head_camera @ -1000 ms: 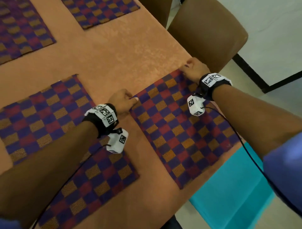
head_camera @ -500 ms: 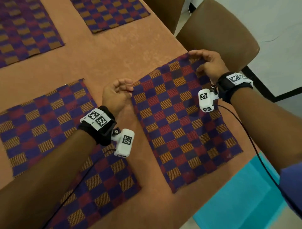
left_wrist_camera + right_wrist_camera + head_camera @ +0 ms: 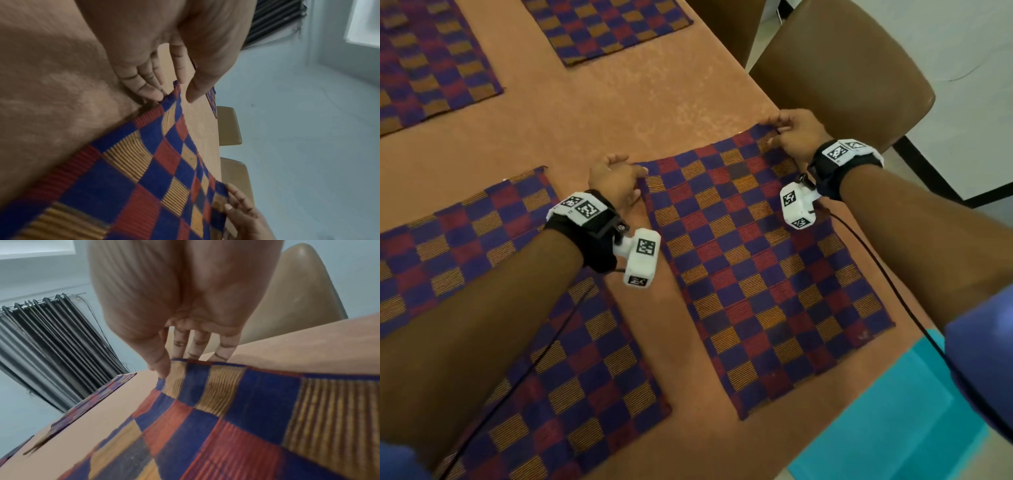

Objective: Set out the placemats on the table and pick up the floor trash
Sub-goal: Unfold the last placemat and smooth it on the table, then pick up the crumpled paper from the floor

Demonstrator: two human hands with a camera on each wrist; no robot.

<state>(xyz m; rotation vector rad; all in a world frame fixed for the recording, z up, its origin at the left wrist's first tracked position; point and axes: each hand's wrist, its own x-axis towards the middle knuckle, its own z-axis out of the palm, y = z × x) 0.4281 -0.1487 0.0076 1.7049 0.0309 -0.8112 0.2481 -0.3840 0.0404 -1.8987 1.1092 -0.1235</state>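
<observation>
both hands, left hand (image 3: 616, 178) and right hand (image 3: 796, 133), are pinching the placemat's (image 3: 756, 260) far corners, probably squaring it to the tabletop (image 3: 619, 113) edge.

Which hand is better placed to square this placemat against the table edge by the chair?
Right hand: it pinches the placemat corner nearest the chair; left hand holds the inner corner.

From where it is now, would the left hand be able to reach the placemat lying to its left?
Probably yes. The left hand pinches a corner of the right placemat; the left placemat lies flat just beside that wrist, nothing between, though it must let go first.
</observation>
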